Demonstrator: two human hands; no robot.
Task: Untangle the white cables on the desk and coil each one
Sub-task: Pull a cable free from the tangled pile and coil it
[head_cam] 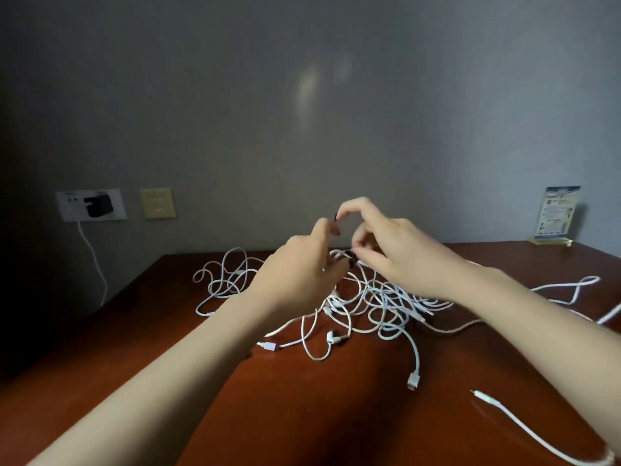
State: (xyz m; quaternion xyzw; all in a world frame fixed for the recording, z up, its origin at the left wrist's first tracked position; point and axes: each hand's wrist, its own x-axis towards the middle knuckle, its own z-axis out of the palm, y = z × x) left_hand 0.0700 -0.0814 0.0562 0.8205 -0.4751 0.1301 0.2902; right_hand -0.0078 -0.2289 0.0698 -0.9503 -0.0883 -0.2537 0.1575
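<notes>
Lying nearest, in the lower right of the frame, a loose cable [524, 428] runs its long axis from the right edge up and left across the brown desk [302, 415], its connector tip pointing toward the upper left. Beyond it, at the centre, the white cables [369, 304] sit in one knotted heap on the desk. Loops spill left and right, and one strand trails toward the bottom of the frame and ends in a plug [414, 381]. Above the heap's far side the left hand [302, 267] and right hand [396, 250] meet, fingers curled and pinching a raised strand between them. The right index finger arches free above. Farthest back, on the grey wall, a black charger [97, 205] sits in a socket at the left with its cord [94, 260] hanging down, just beside a yellowish plate [157, 203]. A card stand [556, 213] stands upright at the desk's far right.
</notes>
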